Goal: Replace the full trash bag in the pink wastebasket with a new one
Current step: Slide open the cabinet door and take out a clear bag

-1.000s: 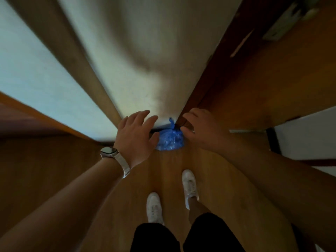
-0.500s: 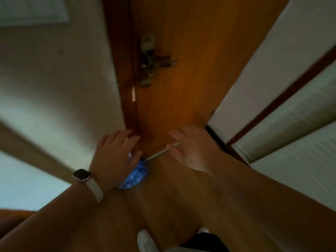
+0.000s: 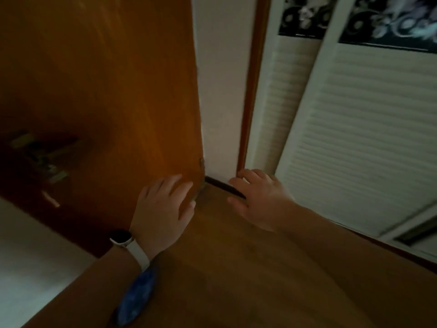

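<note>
Lying on the wooden floor (image 3: 236, 268), the blue trash bag (image 3: 136, 301) sits under the left forearm, behind the left hand (image 3: 163, 209). Both that hand and the right hand (image 3: 257, 200) are spread wide, grasping nothing. Half a second ago the bag lay beneath the left palm; the view has since swung right, toward the louvred closet doors (image 3: 354, 138).

The blue trash bag (image 3: 136, 301) is mostly hidden beneath the left forearm, so only a blurred sliver shows and its knot cannot be made out. The door handle (image 3: 45, 159) is dark and smeared by motion blur. The patterned panels (image 3: 378, 17) are cut off by the top edge and blurred.
</note>
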`<state>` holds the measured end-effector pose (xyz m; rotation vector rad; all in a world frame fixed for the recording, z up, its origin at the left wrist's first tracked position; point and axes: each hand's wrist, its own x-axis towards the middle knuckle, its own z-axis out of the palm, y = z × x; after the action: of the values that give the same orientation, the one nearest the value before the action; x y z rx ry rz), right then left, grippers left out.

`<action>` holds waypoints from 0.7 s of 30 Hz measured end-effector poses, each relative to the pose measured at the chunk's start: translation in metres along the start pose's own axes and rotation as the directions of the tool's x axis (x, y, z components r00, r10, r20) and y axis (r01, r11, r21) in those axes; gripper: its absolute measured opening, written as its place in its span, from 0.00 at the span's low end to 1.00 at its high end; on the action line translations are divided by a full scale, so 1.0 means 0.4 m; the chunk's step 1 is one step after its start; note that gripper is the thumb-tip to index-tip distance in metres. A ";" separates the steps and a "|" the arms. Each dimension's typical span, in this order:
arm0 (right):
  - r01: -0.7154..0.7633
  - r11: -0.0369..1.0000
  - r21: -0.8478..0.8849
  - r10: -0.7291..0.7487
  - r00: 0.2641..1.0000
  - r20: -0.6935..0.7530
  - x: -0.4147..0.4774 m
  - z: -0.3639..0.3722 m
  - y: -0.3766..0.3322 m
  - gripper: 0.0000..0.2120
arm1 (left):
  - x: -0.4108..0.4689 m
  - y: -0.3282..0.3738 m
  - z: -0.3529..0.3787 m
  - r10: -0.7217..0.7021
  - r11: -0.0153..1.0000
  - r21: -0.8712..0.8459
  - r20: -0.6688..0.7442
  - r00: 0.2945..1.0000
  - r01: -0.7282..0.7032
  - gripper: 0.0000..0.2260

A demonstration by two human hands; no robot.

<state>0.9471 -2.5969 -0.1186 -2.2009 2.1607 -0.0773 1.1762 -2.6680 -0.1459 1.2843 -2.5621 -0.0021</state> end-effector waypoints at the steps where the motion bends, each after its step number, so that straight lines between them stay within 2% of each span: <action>1: -0.027 1.000 0.009 0.027 1.000 -0.009 -0.029 -0.007 0.048 0.24 | 0.021 0.052 0.003 0.041 0.999 -0.004 -0.006 0.999 -0.041 0.22; 7: -0.165 0.984 0.061 0.169 0.984 -0.056 -0.217 -0.048 0.336 0.27 | 0.130 0.388 0.035 0.234 0.972 -0.025 -0.024 0.972 -0.234 0.21; 12: -0.291 0.956 0.045 0.293 0.953 -0.080 -0.387 -0.070 0.583 0.25 | 0.220 0.677 0.089 0.374 0.925 -0.046 -0.041 0.926 -0.376 0.20; 17: -0.428 0.901 0.070 0.434 0.893 -0.117 -0.555 -0.094 0.772 0.25 | 0.301 0.927 0.130 0.505 0.860 -0.064 -0.047 0.862 -0.507 0.20; 21: -0.535 0.839 0.102 0.544 0.827 -0.141 -0.660 -0.112 0.874 0.25 | 0.359 1.088 0.149 0.619 0.780 -0.076 -0.044 0.784 -0.621 0.22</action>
<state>0.5902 -2.3396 -0.0991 -1.5129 2.7443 -0.2986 0.7380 -2.5242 -0.1146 0.3487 -2.8062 0.0280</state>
